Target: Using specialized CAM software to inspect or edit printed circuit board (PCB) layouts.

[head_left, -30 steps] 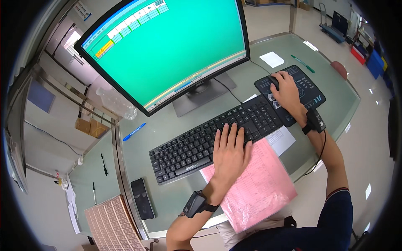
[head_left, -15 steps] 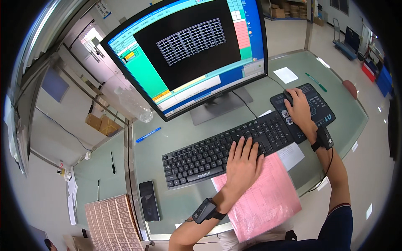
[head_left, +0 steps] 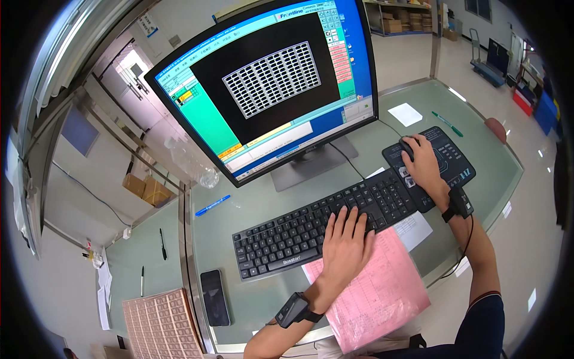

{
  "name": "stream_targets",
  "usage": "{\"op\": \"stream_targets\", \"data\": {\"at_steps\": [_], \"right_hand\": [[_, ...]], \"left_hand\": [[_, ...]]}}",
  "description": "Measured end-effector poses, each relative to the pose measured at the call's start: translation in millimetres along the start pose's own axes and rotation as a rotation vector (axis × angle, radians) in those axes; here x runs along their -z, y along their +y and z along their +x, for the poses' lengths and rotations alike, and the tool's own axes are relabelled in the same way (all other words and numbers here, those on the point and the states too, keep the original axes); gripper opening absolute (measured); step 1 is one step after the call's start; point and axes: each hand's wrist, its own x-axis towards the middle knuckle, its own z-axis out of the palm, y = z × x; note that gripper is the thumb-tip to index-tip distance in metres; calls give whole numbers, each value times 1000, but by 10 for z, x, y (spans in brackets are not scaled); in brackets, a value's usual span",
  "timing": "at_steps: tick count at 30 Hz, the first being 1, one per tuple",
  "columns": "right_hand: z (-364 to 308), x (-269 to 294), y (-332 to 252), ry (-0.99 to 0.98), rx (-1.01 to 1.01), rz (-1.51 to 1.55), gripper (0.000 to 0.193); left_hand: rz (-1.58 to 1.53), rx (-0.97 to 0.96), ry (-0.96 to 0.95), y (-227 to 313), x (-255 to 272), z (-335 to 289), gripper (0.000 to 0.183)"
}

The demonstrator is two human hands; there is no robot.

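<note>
My left hand (head_left: 347,248) lies with its fingers stretched over the right part of the black keyboard (head_left: 281,245), the fingertips on its keys. The heel of that hand is above a pink printed sheet in a clear sleeve (head_left: 382,287). Off to the right, my right hand (head_left: 423,164) is curved over a dark computer mouse (head_left: 410,144), mostly hidden under the fingers, on a black patterned mouse pad (head_left: 457,158). Behind the keyboard stands a monitor (head_left: 272,78) showing a slanted white grid with black cells on a black field.
A phone (head_left: 214,297) and a blue pen (head_left: 212,206) lie left of the keyboard. A clear plastic bottle (head_left: 194,161) is beside the monitor. A white paper (head_left: 405,114) and green pen (head_left: 447,124) lie at the far right. Printed brown sheets (head_left: 161,323) are at lower left.
The grid on the monitor looks bolder and whiter, with plainer cells. The whole view has tilted a little. Both hands keep their places on the keyboard and the mouse.
</note>
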Motion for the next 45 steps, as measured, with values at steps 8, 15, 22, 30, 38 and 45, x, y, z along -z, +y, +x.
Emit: {"op": "stream_targets", "data": {"at_steps": [8, 15, 22, 30, 38, 45], "right_hand": [[-11, -9, 13, 14, 3, -4, 36], [-19, -14, 4, 13, -2, -16, 35], [-17, -6, 18, 7, -13, -30, 36], [-24, -6, 1, 20, -10, -32, 35], [-21, -9, 11, 23, -5, -32, 35], [-23, -21, 8, 22, -15, -32, 35]], "left_hand": [[-5, -3, -12, -1, 5, 1, 43], [-5, -4, -13, -8, 4, -1, 43], [-2, -3, -20, 6, 12, 6, 43], [-10, -1, -4, 3, 7, -1, 42], [-9, -2, -13, 3, 15, 2, 42], [-7, 7, -19, 4, 15, -1, 42]]}}
